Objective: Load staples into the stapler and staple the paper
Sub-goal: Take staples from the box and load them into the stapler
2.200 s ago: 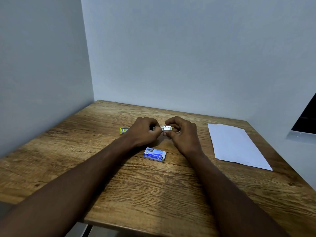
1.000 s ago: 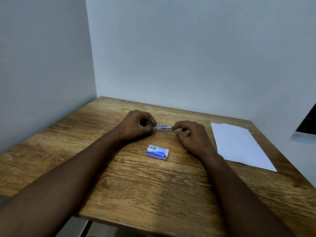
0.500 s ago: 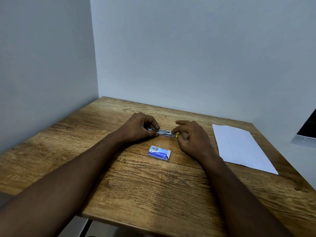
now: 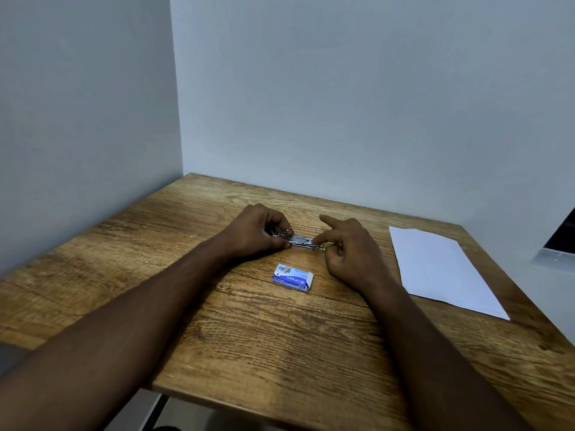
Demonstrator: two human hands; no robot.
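Stapler [image 4: 303,241] betw. left hand [image 4: 255,233] & right hand [image 4: 350,253], both gripping.

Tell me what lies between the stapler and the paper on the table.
Only the right hand, pinching the stapler at its right end. Past it, bare wooden table runs to the paper.

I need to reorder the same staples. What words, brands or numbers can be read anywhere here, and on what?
"kangaro": on the blue band of the staple box, upside down from this view.
Smaller print on the staple box: too small to read.
Stapler, held between the left hand and right hand: no legible marking.
Paper: blank on the side that shows.
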